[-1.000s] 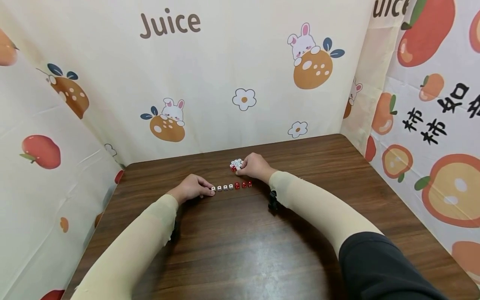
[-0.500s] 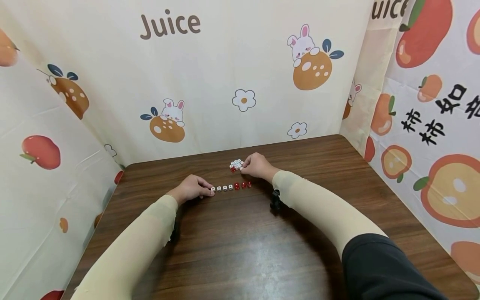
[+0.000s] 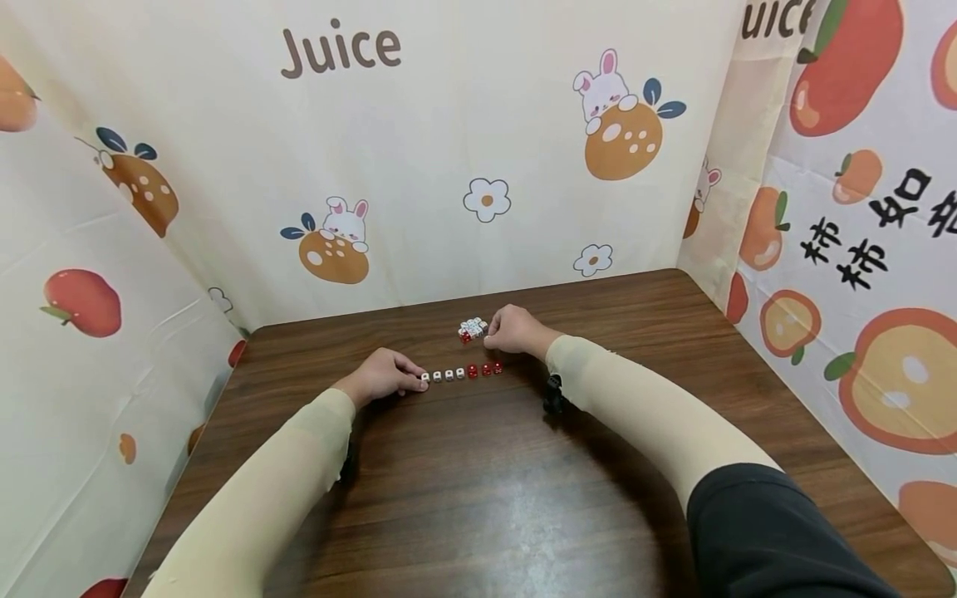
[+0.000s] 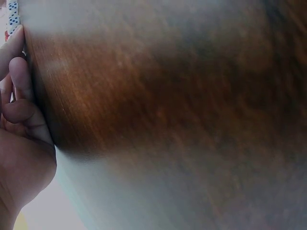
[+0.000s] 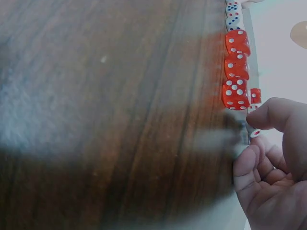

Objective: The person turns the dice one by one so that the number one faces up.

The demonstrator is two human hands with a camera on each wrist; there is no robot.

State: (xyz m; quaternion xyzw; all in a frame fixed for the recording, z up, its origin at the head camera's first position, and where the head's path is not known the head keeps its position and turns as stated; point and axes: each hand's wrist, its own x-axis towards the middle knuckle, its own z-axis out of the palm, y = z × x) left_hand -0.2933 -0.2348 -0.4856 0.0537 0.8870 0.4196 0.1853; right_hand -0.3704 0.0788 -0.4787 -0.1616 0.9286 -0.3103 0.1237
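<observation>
A row of small dice runs across the table, white ones on the left and three red dice [image 3: 486, 369] on the right. At its left end my left hand [image 3: 381, 374] pinches the outermost white die [image 3: 425, 377] between thumb and fingers. Behind the row lies a pile of dice [image 3: 471, 326], mostly white with red at the front. My right hand [image 3: 516, 330] is just right of this pile, thumb and index finger bent toward each other. In the right wrist view a white die [image 5: 255, 133] with a red pip shows between those fingertips; I cannot tell whether they grip it.
The brown wooden table [image 3: 463, 482] is bordered by printed cloth at the back [image 3: 434, 124] and sides. Both forearms wear pale sleeves, and a black wrist device [image 3: 552, 395] hangs under the right wrist.
My right hand has shifted slightly right, from the front of the pile to its right side, showing more of the dice. The left hand and the row stay put.
</observation>
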